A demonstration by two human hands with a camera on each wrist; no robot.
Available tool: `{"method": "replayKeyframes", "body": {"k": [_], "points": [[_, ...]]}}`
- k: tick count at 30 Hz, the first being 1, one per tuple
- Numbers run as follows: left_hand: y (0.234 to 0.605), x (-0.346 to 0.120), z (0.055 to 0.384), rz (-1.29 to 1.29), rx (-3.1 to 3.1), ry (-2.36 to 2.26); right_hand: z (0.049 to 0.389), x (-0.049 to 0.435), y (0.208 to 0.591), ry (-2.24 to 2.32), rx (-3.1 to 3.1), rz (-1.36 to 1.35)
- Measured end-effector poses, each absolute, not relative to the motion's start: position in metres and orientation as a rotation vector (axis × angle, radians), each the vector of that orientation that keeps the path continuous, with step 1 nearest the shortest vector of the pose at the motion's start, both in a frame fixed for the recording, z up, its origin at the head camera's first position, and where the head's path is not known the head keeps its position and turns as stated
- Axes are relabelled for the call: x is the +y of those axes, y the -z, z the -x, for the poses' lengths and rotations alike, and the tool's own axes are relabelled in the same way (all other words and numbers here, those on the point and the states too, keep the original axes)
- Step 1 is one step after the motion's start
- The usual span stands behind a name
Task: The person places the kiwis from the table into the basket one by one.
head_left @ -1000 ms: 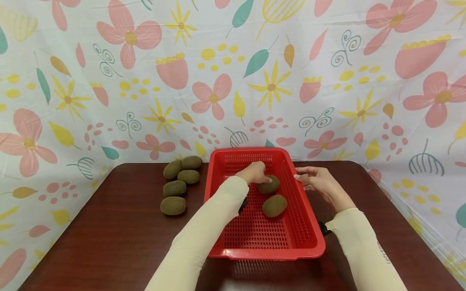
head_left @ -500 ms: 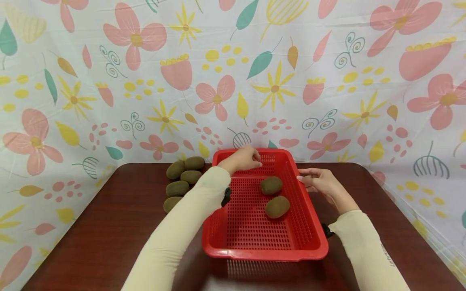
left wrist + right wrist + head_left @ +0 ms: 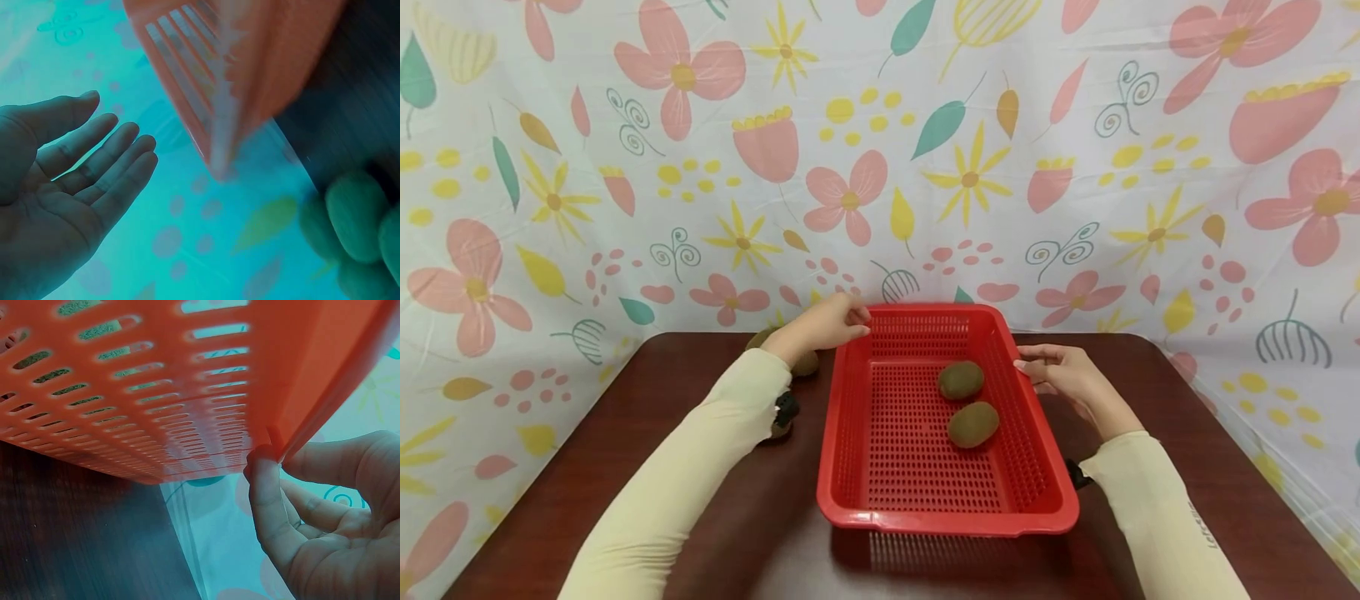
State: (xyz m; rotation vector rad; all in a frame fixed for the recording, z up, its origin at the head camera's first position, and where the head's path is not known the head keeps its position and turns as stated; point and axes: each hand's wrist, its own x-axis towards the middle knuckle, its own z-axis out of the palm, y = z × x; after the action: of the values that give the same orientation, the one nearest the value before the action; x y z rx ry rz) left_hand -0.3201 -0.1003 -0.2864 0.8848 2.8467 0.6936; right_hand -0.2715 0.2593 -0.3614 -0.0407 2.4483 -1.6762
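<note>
A red perforated plastic basket (image 3: pixel 947 523) stands on the table with two brown kiwis inside, one kiwi (image 3: pixel 961 380) behind the other kiwi (image 3: pixel 973 425). My left hand (image 3: pixel 826 323) is over the basket's back left corner, holding nothing; its fingers are relaxed and spread from the palm in the left wrist view. Below and beside that hand lie several more kiwis (image 3: pixel 356 215), mostly hidden by my arm in the head view. My right hand (image 3: pixel 1063 379) pinches the basket's right rim between thumb and fingers, which the right wrist view shows from outside the basket wall.
The dark brown wooden table (image 3: pixel 625 433) ends at the back and sides against a white curtain (image 3: pixel 880 167) printed with flowers and leaves. The basket takes up the middle of the table, and the loose kiwis are to its left.
My left hand has let go of the rear kiwi in the basket, risen and moved left across the basket toward the kiwis on the table. My right hand stays on the rim.
</note>
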Motion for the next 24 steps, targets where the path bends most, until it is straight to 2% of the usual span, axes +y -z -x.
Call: {"method": "replayKeyframes", "body": {"k": [12,24], "points": [[0.307,-0.165,0.299,-0.822,2.893,-0.672,0.27,0.258,0.362,1.692,2.441,0.049],[0.333,-0.204,0.281,-0.762,2.889,-0.611,0.271,0.258,0.362,1.688,2.447,0.067]]}}
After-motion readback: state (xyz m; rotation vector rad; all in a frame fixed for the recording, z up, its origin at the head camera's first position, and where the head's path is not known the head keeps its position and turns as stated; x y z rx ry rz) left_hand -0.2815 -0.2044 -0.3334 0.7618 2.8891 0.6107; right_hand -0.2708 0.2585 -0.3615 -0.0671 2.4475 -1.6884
